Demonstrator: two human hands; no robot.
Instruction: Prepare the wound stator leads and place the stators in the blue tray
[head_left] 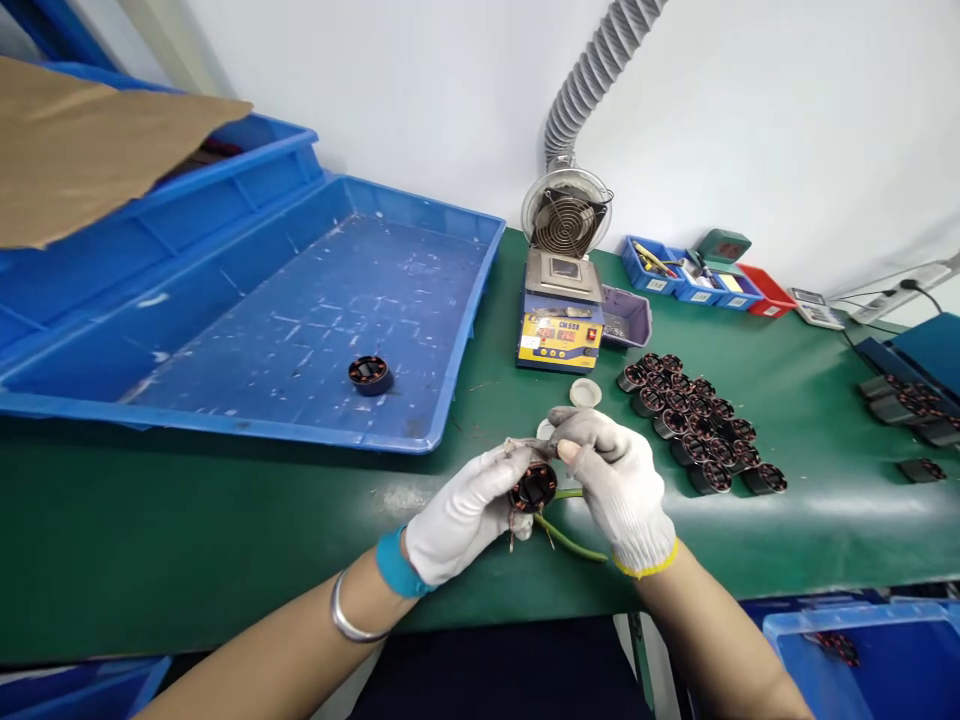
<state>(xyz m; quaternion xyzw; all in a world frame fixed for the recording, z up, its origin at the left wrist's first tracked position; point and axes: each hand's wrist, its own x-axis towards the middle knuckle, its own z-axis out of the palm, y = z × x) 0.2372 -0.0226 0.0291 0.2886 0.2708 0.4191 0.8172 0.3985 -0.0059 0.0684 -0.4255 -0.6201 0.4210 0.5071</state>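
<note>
My left hand [469, 510], in a white glove with a teal cuff, holds a round black motor stator [533, 487] with copper windings. Thin wire leads hang below it. My right hand [615, 475], gloved in white with a bare thumb tip, is closed in a pinch at the stator's upper edge; what lies between its fingers is too small to make out. Beneath the hands, a tool with curved green handles [574, 543] rests on the green table, its head hidden. A small white round dish [585, 392] stands just beyond my right hand.
A large blue tray [300, 428] at left holds one stator [370, 375]. Behind the hands stands a yellow-fronted solder pot [559, 340] under a fan and grey duct [592, 75]. Many stators [679, 410] stand grouped at right. Small bins [701, 290] line the wall.
</note>
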